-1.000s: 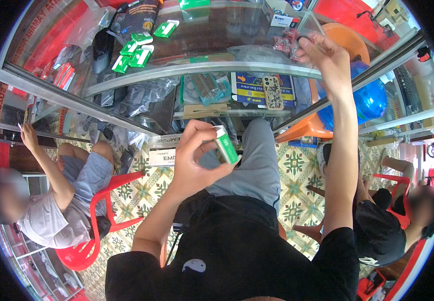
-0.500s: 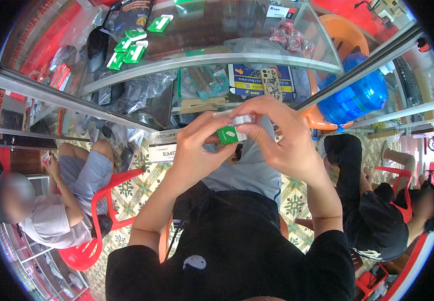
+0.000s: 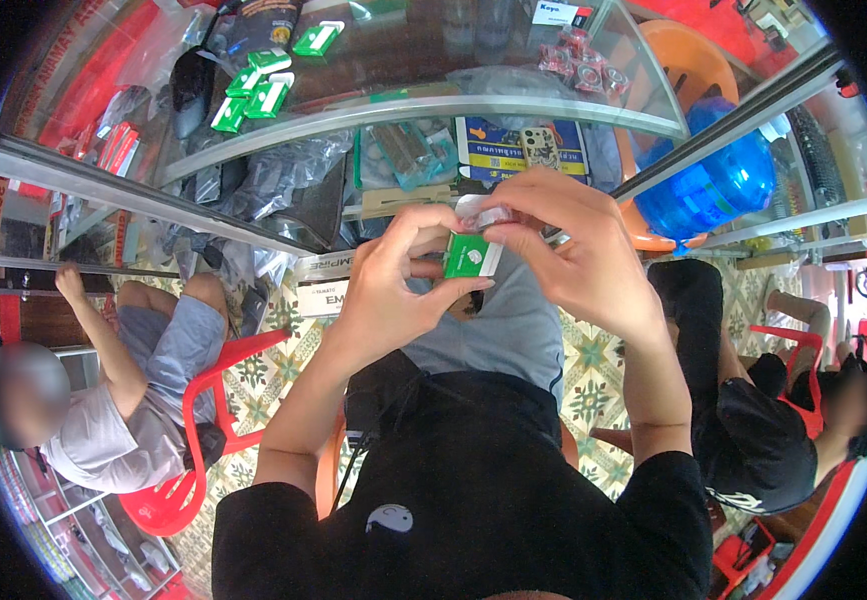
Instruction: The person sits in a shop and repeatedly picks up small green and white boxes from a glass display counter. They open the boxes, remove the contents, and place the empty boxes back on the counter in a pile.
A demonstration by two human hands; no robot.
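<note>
A small green and white box (image 3: pixel 466 257) is gripped between the thumb and fingers of my left hand (image 3: pixel 385 290). My right hand (image 3: pixel 585 262) pinches a small, shiny part in clear wrapping (image 3: pixel 485 215) at the box's upper end. The part's exact kind cannot be made out, and my right fingers cover some of it. Both hands are held over my lap, just before the glass counter. Several similar green boxes (image 3: pixel 267 96) lie together on the counter's glass top at the left.
The glass display counter's metal edge (image 3: pixel 423 112) runs across in front of me. On it are red-and-clear packets (image 3: pixel 585 75). A phone (image 3: pixel 539 148) lies beyond my hands. A blue water bottle (image 3: pixel 718 190) stands by an orange chair (image 3: pixel 688 65). Seated people flank me.
The green box has turned more upright in my left hand. The wrapped part has tilted in my right fingers. The person at left has raised a hand toward the counter.
</note>
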